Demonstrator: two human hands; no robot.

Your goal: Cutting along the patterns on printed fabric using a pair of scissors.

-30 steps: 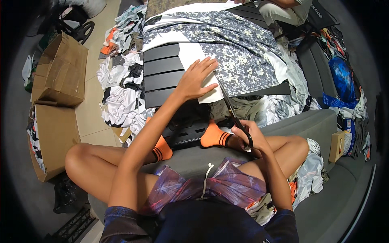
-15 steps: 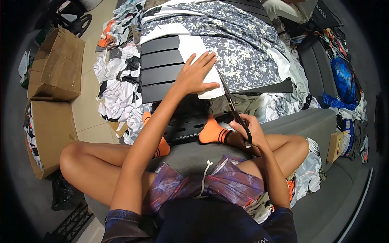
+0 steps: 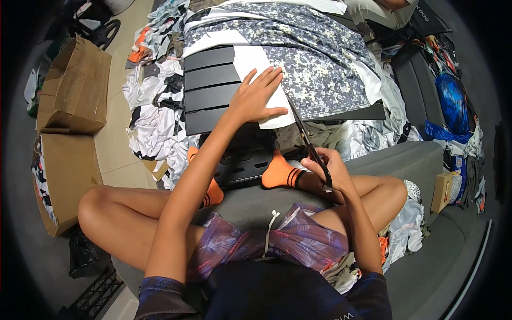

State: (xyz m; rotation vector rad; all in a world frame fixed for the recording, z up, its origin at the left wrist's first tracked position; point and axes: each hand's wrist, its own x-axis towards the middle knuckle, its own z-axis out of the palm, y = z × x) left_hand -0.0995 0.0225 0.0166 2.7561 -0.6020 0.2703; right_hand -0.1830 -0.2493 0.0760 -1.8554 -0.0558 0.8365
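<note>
A camouflage-print fabric [image 3: 314,74] in grey, black and cream, with a white border [image 3: 246,60], lies over a dark slatted tabletop [image 3: 210,80]. My left hand [image 3: 256,96] rests flat on the white border, fingers stretched forward and thumb out to the right. My right hand [image 3: 333,169] is wrapped round the handles of long black scissors [image 3: 305,133]. The blades point up and left to the fabric's near edge, just right of my left thumb, along the line between white and print. How far the blades stand apart is hard to make out.
Heaps of white cloth scraps [image 3: 154,128] lie left of the table, and more grey-white cloth [image 3: 368,140] at its right. Two cardboard boxes [image 3: 74,85] stand at the left. I sit cross-legged on a grey sofa [image 3: 410,157]. Another person's lap [image 3: 389,15] shows at the upper right.
Almost nothing differs. Both hands, the scissors and the fabric hold nearly the same places, with a very slight shift of the whole view. The other person's arm at the upper right has moved a little.
</note>
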